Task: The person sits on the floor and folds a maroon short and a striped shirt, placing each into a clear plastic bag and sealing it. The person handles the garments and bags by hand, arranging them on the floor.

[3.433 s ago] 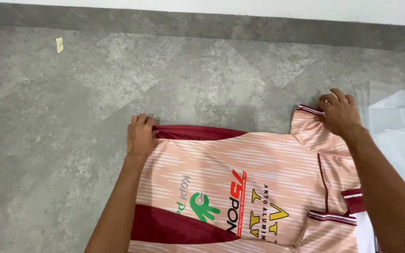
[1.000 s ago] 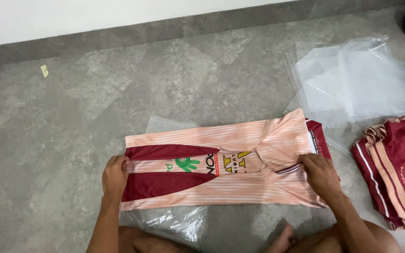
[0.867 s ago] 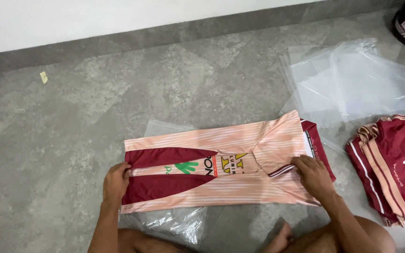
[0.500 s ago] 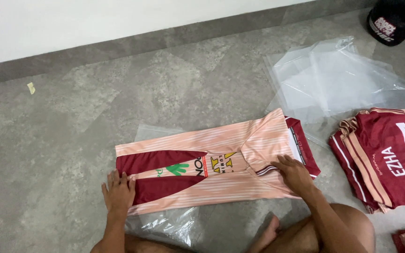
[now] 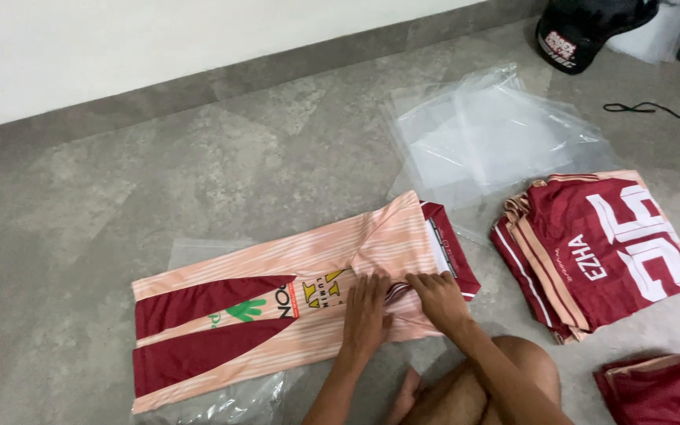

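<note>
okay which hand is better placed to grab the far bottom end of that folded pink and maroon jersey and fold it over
Left, probably. The left hand lies flat mid-shirt on the folded pink and maroon jersey, on the side toward that free end. The right hand is at the collar end, pinching fabric.

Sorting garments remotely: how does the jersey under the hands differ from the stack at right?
The jersey is mostly peach and one long folded strip; the stack is several maroon pieces folded compact. Both hands, left and right, press the jersey; the stack lies untouched. Both share striped trim.
</note>
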